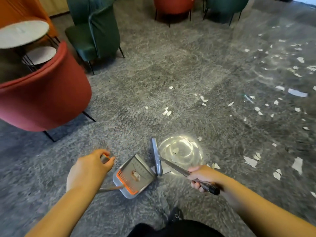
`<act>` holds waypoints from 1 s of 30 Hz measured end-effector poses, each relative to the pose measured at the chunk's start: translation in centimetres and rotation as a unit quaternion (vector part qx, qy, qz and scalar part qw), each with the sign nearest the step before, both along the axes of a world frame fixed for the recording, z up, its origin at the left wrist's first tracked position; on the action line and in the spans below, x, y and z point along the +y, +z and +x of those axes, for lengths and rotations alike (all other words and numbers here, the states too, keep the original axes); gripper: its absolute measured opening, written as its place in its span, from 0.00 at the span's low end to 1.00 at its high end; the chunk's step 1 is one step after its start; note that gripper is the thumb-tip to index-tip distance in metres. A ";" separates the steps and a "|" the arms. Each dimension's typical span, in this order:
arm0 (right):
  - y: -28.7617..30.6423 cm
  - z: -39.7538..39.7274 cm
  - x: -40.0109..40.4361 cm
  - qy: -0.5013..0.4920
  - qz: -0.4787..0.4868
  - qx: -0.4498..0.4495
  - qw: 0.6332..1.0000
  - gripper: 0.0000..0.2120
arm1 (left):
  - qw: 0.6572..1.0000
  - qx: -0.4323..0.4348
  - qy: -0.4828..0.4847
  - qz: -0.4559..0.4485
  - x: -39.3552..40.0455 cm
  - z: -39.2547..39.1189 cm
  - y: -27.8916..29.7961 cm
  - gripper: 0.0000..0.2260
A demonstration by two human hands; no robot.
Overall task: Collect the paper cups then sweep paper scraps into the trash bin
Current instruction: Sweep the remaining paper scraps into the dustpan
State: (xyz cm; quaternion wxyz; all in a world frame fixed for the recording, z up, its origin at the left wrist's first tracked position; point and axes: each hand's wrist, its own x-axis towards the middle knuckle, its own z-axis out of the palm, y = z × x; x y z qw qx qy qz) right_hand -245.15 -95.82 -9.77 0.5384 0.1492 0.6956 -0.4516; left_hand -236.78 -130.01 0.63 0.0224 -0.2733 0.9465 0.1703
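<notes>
My left hand (89, 168) grips the top of the dustpan handle (105, 158). The grey dustpan (135, 177) with an orange comb edge stands on the floor below it, with a paper scrap inside. My right hand (201, 178) grips the broom handle (177, 168). The grey broom head (156, 156) rests on the floor at the dustpan's right edge. White paper scraps (251, 161) lie scattered over the grey floor, most of them to the right, with a few by the broom head (176, 151). No paper cup or trash bin is in view.
A red armchair (44, 93) stands at the left with round white side tables (22, 34) behind it. Green chairs (97, 29) and another red chair (172, 6) stand at the back. My dark shoe (176, 214) is at the bottom centre.
</notes>
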 end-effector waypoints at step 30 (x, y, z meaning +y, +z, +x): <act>-8.7 -5.6 3.0 -0.187 0.003 -0.124 0.975 0.22 | 0.993 -0.079 -0.087 -0.020 -0.4 -10.7 -5.3 0.07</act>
